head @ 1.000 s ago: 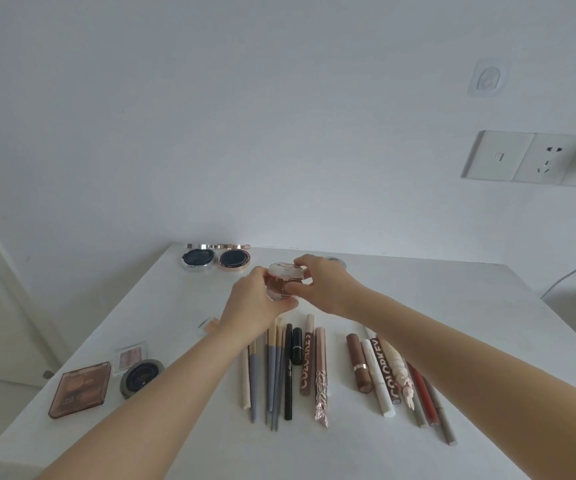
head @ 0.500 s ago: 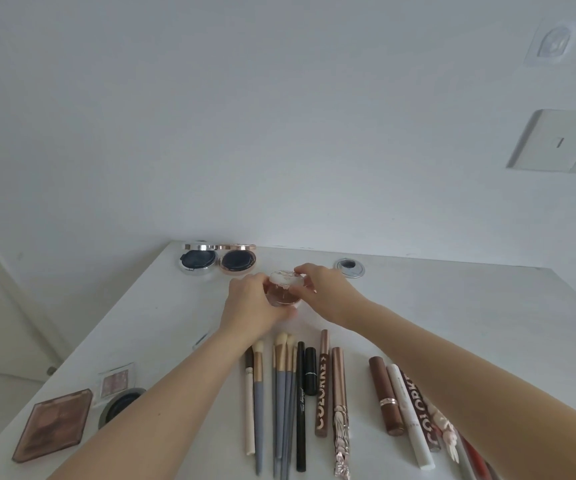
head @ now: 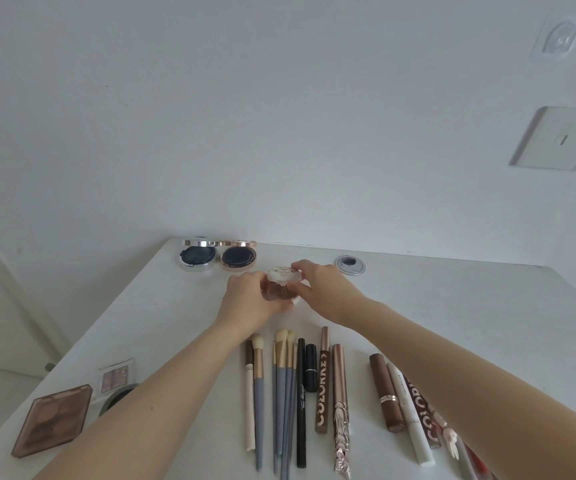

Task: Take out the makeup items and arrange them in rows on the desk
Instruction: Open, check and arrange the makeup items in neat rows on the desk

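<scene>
Both hands grip a small round jar (head: 281,289), brownish glass with a white patterned lid, just before two open compacts (head: 218,258): left hand (head: 250,303) round its body, right hand (head: 324,289) pinching the lid.

Small round jar (head: 281,289), clear with brown contents and a white patterned lid tilted up at the rear, sits mid-worktop. Two open round compacts (head: 218,258) lie side by side at the back edge. Brushes (head: 281,393), pencils and brown tubes (head: 323,386) form a near row, lengthwise. Brown square palette (head: 54,419) and small clear palette (head: 117,375) lie at left.
</scene>
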